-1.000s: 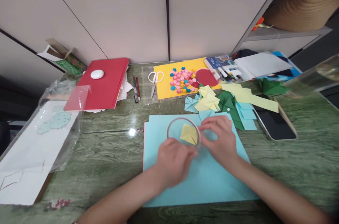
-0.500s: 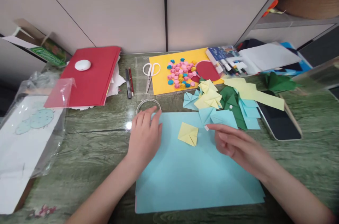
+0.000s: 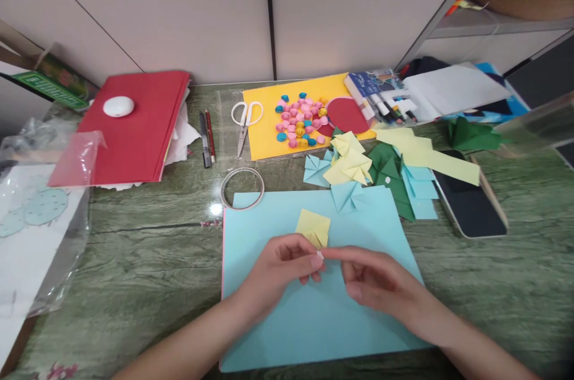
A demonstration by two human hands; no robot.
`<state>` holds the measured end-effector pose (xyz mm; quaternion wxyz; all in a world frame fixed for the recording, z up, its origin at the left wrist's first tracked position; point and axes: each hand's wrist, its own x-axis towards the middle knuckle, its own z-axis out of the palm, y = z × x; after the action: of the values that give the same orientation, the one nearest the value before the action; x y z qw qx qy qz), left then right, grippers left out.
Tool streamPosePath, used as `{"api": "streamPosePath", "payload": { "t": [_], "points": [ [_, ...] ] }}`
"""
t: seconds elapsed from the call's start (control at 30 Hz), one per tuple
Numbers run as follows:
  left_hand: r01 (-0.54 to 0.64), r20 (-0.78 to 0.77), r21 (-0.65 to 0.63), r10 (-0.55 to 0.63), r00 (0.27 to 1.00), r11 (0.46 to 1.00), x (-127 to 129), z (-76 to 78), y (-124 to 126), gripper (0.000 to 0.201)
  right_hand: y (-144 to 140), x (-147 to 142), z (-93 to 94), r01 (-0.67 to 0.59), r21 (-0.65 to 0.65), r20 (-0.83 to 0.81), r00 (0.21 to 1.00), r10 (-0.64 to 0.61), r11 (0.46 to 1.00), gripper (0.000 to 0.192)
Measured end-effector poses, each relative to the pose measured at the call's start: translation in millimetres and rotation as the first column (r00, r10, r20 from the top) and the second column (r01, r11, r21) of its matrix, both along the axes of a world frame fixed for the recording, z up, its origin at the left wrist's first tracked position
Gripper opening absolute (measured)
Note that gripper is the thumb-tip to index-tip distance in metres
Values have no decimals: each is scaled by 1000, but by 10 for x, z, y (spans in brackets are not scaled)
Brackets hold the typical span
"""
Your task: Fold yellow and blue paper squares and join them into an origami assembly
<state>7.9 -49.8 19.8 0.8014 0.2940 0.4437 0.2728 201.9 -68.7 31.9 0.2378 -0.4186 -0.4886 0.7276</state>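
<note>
Head view: my left hand [image 3: 280, 263] and right hand [image 3: 374, 281] meet fingertip to fingertip over the blue sheet [image 3: 287, 326], pinching a tiny white scrap [image 3: 320, 255] between them; just beyond lies one yellow folded square [image 3: 313, 227], on the sheet and touching my left fingers; the sheet's near half is bare, its far left corner under one tape ring [image 3: 242, 188]; open green table [image 3: 147, 260] to my left; one pair of scissors [image 3: 244, 119], two pens [image 3: 207, 139], one phone [image 3: 470, 206] lie farther off.

The print on the green-labelled box [image 3: 49, 84] and marker pack [image 3: 374, 85] is illegible.
</note>
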Motion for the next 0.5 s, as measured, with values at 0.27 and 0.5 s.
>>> {"api": "streamPosePath", "payload": {
  "t": [0.27, 0.5],
  "points": [
    [50, -51, 54, -48, 998, 997, -11, -9, -10, 20, 55, -3, -111, 309, 284, 308, 867, -392, 908, 16],
    [195, -358, 398, -44, 933, 896, 33, -29, -82, 13, -40, -123, -24, 53, 610, 406, 836, -368, 791, 5]
  ]
}}
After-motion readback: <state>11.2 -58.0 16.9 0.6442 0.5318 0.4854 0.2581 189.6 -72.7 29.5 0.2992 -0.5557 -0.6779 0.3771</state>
